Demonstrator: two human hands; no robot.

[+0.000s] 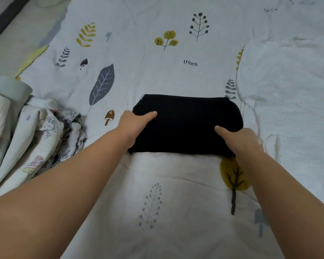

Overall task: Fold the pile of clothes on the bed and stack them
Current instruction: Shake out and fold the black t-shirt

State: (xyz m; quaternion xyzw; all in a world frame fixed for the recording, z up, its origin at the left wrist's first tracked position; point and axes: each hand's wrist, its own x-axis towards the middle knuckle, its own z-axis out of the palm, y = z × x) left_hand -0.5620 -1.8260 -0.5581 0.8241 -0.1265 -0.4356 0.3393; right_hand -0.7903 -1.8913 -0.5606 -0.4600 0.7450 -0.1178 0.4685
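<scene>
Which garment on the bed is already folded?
The black garment, a neat rectangle gripped by left hand and right hand. The white printed clothes at left lie crumpled.

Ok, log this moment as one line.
stage: black garment folded | left hand: grips left end | right hand: grips right end | pending: patterned clothes unfolded at left

black garment (187, 124) | folded compact, mid-bed; patterned clothes pile (43, 131) | left, seemingly unfolded
</scene>
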